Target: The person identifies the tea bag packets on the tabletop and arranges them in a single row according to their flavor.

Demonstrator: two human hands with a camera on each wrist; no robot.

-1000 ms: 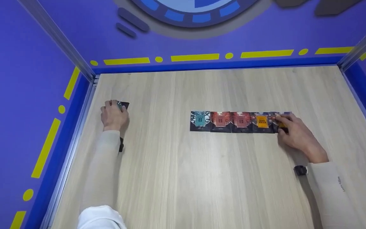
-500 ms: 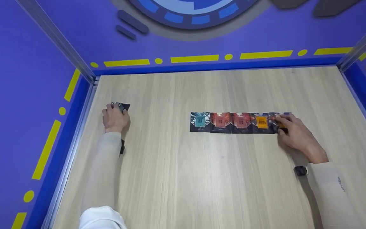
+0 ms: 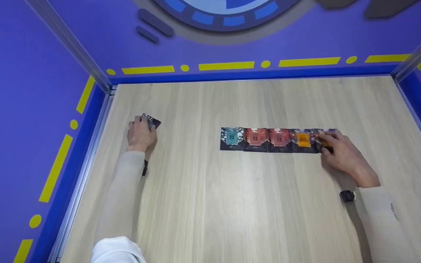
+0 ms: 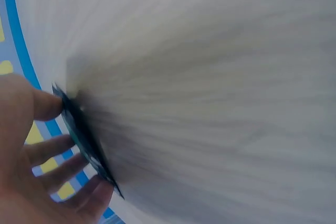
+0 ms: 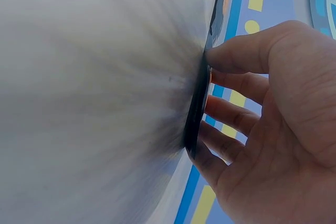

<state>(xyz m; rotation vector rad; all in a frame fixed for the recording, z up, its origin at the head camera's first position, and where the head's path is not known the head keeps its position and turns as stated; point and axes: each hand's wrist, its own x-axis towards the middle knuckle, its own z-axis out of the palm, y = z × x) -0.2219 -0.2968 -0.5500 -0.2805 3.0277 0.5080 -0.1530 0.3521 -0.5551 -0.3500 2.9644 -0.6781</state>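
Observation:
My left hand (image 3: 141, 138) holds a small flat dark packet (image 3: 155, 122) with a teal label at the table's left. In the left wrist view, thumb and fingertips grip opposite edges of this packet (image 4: 86, 137), which stands tilted close to the tabletop with a shadow beside it. My right hand (image 3: 349, 156) grips the rightmost packet (image 5: 197, 111) of a row by its edges, covering most of its orange label. Leftward in that row lie an orange-labelled packet (image 3: 303, 140), two red packets (image 3: 255, 139) and a teal packet (image 3: 232, 138), edges touching or slightly overlapping.
The wooden tabletop (image 3: 196, 190) is bordered by a blue back wall (image 3: 225, 54) and side walls with yellow marks. A metal rail (image 3: 82, 171) runs along the left edge. Bare wood lies between the left hand and the row.
My left hand has moved a little rightward, carrying the teal packet, which has turned slightly. The right hand and the row keep their places.

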